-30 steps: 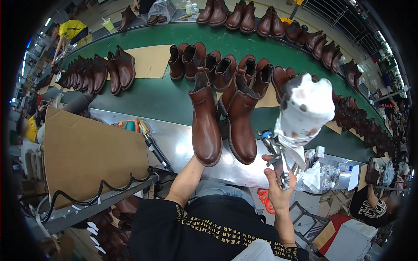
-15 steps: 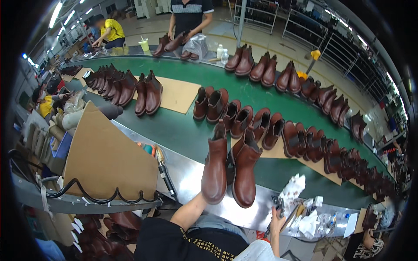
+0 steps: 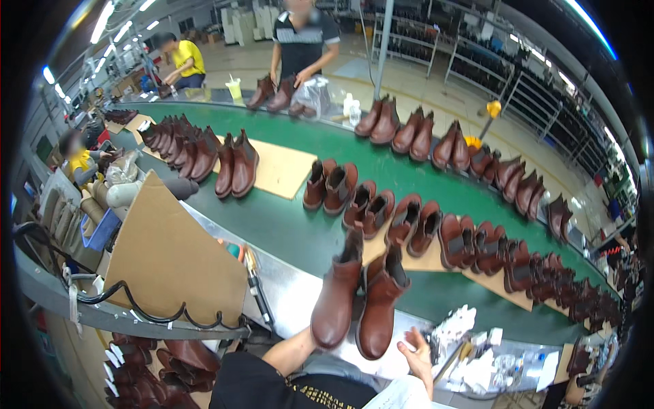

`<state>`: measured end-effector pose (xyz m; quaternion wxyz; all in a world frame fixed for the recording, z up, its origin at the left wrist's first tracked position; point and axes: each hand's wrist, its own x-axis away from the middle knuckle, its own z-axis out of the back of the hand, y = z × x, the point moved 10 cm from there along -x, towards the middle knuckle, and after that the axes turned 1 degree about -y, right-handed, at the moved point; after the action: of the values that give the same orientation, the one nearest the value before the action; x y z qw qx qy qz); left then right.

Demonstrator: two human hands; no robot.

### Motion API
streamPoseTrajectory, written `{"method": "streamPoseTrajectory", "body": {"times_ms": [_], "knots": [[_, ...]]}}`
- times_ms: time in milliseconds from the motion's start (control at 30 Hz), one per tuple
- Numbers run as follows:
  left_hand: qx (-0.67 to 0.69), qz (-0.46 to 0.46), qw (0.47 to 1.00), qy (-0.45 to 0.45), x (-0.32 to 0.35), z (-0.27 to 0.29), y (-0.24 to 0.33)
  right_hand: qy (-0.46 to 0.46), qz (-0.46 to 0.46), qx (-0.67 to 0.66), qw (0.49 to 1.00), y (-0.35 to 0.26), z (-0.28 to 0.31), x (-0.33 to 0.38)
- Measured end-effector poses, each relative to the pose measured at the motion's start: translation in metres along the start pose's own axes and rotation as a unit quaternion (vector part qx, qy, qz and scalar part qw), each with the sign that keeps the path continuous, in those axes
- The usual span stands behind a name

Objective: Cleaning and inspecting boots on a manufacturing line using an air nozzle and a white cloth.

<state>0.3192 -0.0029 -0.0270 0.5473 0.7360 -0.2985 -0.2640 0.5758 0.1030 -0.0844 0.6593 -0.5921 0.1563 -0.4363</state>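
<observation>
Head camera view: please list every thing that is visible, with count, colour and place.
Boots: two, brown, nearest on the metal ledge, at the hands.
Conveyor belt: one, green, carrying many brown boot pairs on tan cardboard sheets.
Cardboard panel: one, tan, left of the ledge.
White crumpled paper: a pile, right of the hand.
Other people: three, at the far side and left.
Left hand: hidden behind the boots, forearm reaching to them.
Right hand: beside the right boot.

Brown boots (image 3: 357, 303) (glossy), green belt (image 3: 300, 232).
</observation>
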Motion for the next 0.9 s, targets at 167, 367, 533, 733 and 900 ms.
{"method": "streamPoseTrajectory", "body": {"times_ms": [167,367,533,733,900], "knots": [[0.254,0.005,0.960,-0.118,0.010,-0.044,0.063,-0.225,-0.117,-0.327,0.911,0.036,-0.087,-0.041],[0.165,0.047,0.980,-0.102,0.007,-0.001,-0.004,-0.215,-0.159,-0.392,0.880,0.054,-0.092,-0.032],[0.009,0.202,0.976,-0.075,0.001,0.023,-0.013,-0.197,-0.225,-0.454,0.840,0.071,-0.082,-0.023],[0.235,0.333,0.913,-0.014,0.020,0.122,-0.173,-0.133,-0.169,-0.444,0.870,0.039,-0.052,-0.020],[-0.584,0.163,0.795,0.021,-0.013,0.241,-0.160,-0.069,-0.193,-0.475,0.856,0.020,-0.054,-0.016]]}}
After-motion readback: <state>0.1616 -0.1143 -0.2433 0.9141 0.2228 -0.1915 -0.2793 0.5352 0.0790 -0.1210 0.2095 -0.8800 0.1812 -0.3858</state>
